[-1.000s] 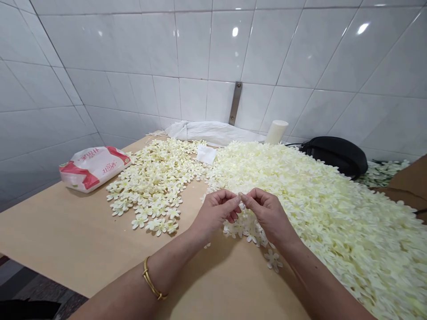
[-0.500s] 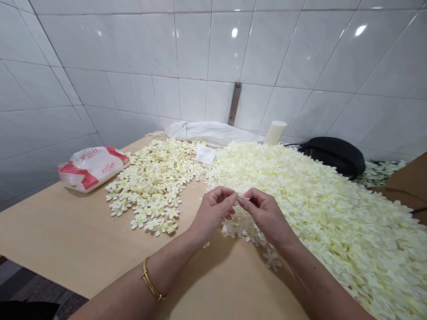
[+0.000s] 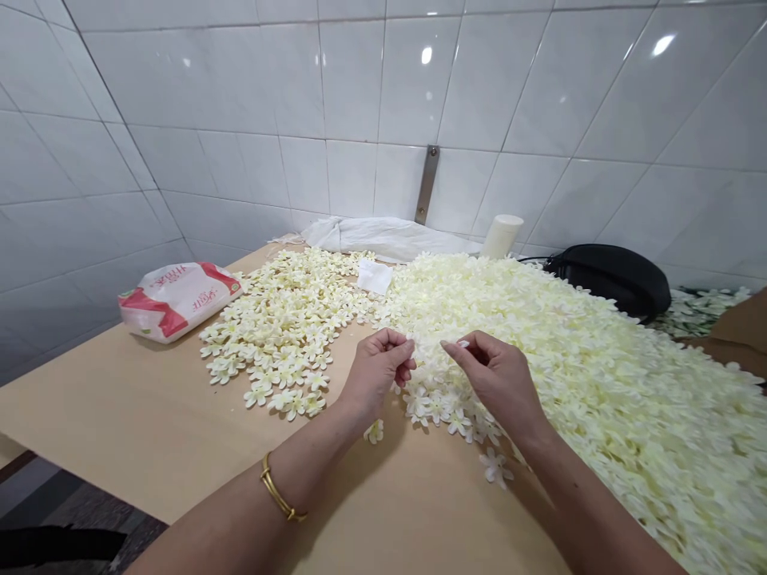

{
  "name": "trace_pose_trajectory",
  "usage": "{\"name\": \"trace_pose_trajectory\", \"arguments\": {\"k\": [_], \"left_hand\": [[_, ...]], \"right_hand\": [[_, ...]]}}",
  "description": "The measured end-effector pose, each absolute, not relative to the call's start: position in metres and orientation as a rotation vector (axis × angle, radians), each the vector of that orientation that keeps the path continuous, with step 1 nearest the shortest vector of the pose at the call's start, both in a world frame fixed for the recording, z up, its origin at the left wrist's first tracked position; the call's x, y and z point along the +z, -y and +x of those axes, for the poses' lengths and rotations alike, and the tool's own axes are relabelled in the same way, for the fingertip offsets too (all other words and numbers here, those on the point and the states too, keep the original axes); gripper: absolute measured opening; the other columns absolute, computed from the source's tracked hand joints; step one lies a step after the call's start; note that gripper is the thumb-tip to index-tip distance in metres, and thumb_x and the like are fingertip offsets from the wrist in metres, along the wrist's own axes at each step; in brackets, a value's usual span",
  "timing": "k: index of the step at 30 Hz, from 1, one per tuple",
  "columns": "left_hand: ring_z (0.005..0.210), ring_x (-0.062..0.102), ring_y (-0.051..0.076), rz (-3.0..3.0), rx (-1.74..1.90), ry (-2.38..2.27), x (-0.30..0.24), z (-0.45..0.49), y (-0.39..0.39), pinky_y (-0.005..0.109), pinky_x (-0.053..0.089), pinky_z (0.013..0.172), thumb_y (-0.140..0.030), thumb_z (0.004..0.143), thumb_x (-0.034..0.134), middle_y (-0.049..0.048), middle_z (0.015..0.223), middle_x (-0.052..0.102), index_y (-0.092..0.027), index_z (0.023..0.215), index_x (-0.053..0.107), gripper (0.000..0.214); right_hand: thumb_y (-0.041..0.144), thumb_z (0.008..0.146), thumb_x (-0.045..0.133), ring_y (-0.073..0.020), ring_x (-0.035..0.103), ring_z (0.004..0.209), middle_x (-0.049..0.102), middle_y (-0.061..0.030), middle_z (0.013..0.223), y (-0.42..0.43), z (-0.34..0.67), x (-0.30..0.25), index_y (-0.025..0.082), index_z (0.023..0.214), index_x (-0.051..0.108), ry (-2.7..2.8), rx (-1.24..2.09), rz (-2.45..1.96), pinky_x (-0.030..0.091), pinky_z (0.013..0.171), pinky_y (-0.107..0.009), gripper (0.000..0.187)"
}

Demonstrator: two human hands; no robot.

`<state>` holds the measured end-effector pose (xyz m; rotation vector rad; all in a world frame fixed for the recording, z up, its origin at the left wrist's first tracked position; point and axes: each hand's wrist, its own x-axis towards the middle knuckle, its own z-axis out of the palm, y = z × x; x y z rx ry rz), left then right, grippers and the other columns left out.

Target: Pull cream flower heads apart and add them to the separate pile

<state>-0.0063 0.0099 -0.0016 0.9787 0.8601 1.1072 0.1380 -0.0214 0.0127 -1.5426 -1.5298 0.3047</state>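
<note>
Over the near edge of the large heap of pale yellow-white artificial flowers (image 3: 575, 375), my two hands are held a short way apart. My left hand (image 3: 380, 371) is closed in a pinch, thumb against forefinger; whatever lies between the tips is too small to make out. Also pinched, my right hand (image 3: 497, 379) has a white flower (image 3: 462, 343) at its fingertips, of which only a sliver shows. One loose flower (image 3: 374, 432) rests on the table below my left wrist, and another (image 3: 495, 467) lies under my right forearm.
A smaller flower pile (image 3: 288, 319) spreads on the wooden table (image 3: 149, 415) to the left, beside a red-and-white tissue pack (image 3: 180, 299). Behind are a white paper piece (image 3: 375, 276), white cloth sheeting (image 3: 389, 238), a cream cylinder (image 3: 502, 236) and a black case (image 3: 608, 279) near the tiled wall.
My hands, which met at the fingertips, have drawn apart, the right one moving rightward. The loose flower below my left wrist shows more fully. The view has shifted slightly.
</note>
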Motion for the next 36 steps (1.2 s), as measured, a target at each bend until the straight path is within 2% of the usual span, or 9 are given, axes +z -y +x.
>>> {"name": "trace_pose_trajectory", "arguments": {"k": [2, 4, 11, 16, 20, 26, 29, 32, 36], "left_hand": [[0.038, 0.041, 0.005, 1.03, 1.123, -0.883, -0.002, -0.007, -0.01, 0.017, 0.03, 0.039, -0.026, 0.064, 0.063, -0.0043, 0.045, 0.051, -0.016, 0.061, 0.049, 0.018], [0.038, 0.04, 0.005, 1.106, 1.145, -0.906, -0.002, -0.007, -0.011, 0.018, 0.03, 0.039, -0.025, 0.064, 0.062, -0.005, 0.044, 0.049, -0.016, 0.061, 0.05, 0.015], [0.048, 0.043, 0.006, 1.315, 1.261, -1.044, -0.002, -0.015, -0.021, 0.02, 0.036, 0.047, -0.027, 0.064, 0.062, -0.0033, 0.061, 0.052, -0.015, 0.063, 0.058, 0.013], [0.044, 0.036, 0.006, 1.242, 1.294, -1.078, -0.003, -0.014, -0.023, 0.02, 0.032, 0.045, -0.026, 0.067, 0.058, -0.0057, 0.049, 0.044, -0.016, 0.055, 0.052, 0.016], [0.043, 0.035, 0.006, 1.249, 1.294, -1.066, -0.002, -0.013, -0.021, 0.02, 0.03, 0.044, -0.023, 0.068, 0.056, -0.006, 0.046, 0.042, -0.016, 0.053, 0.051, 0.017], [0.043, 0.035, 0.006, 1.294, 1.221, -1.02, 0.003, -0.013, -0.015, 0.02, 0.029, 0.044, -0.034, 0.073, 0.054, -0.0046, 0.048, 0.043, -0.015, 0.057, 0.054, 0.025], [0.047, 0.038, 0.007, 1.351, 1.157, -0.937, 0.005, -0.01, -0.009, 0.021, 0.03, 0.046, -0.043, 0.072, 0.055, -0.0027, 0.053, 0.047, -0.015, 0.059, 0.054, 0.031], [0.053, 0.041, 0.008, 1.43, 1.102, -0.848, 0.004, -0.006, -0.004, 0.021, 0.033, 0.05, -0.037, 0.063, 0.065, -0.0025, 0.057, 0.048, -0.015, 0.066, 0.056, 0.024], [0.054, 0.042, 0.009, 1.414, 1.126, -0.83, 0.001, -0.005, -0.003, 0.021, 0.034, 0.052, -0.031, 0.067, 0.061, -0.0019, 0.057, 0.049, -0.015, 0.064, 0.056, 0.017]], "right_hand": [[0.033, 0.076, 0.056, -0.0127, 0.044, 0.055, 0.053, -0.0024, 0.07, 0.021, 0.139, 0.012, 0.018, 0.073, 0.057, 1.537, 0.062, -1.551, 0.035, 0.051, -0.026, 0.015], [0.028, 0.078, 0.053, -0.0152, 0.049, 0.062, 0.056, -0.006, 0.081, 0.022, 0.137, 0.011, 0.018, 0.082, 0.059, 1.574, -0.095, -1.502, 0.038, 0.055, -0.028, 0.012], [0.018, 0.083, 0.043, -0.0146, 0.05, 0.06, 0.056, -0.0039, 0.066, 0.037, 0.11, 0.003, 0.018, 0.071, 0.061, 2.133, 0.137, -1.244, 0.038, 0.056, -0.027, 0.021], [0.024, 0.083, 0.044, -0.0202, 0.051, 0.072, 0.058, -0.0083, 0.076, 0.045, 0.088, -0.013, 0.017, 0.075, 0.06, 2.346, 0.146, -1.258, 0.041, 0.064, -0.033, 0.019], [0.015, 0.08, 0.044, -0.0209, 0.049, 0.073, 0.057, -0.0087, 0.075, 0.046, 0.082, -0.02, 0.017, 0.069, 0.057, 2.432, 0.058, -1.281, 0.041, 0.066, -0.034, 0.017], [0.011, 0.079, 0.04, -0.0174, 0.05, 0.069, 0.055, -0.0053, 0.071, 0.038, 0.101, -0.006, 0.017, 0.073, 0.056, 2.017, 0.121, -1.392, 0.039, 0.061, -0.029, 0.018], [0.015, 0.078, 0.041, -0.0156, 0.049, 0.062, 0.054, -0.0028, 0.064, 0.032, 0.112, 0.002, 0.019, 0.065, 0.052, 1.836, 0.126, -1.48, 0.036, 0.055, -0.026, 0.017], [0.018, 0.076, 0.042, -0.0144, 0.046, 0.056, 0.051, -0.0012, 0.058, 0.029, 0.118, 0.005, 0.019, 0.059, 0.047, 1.748, 0.147, -1.559, 0.032, 0.05, -0.025, 0.018], [0.025, 0.076, 0.047, -0.0129, 0.043, 0.052, 0.05, 0.0009, 0.056, 0.029, 0.119, 0.009, 0.019, 0.062, 0.05, 1.628, 0.398, -1.565, 0.031, 0.048, -0.025, 0.016]]}}
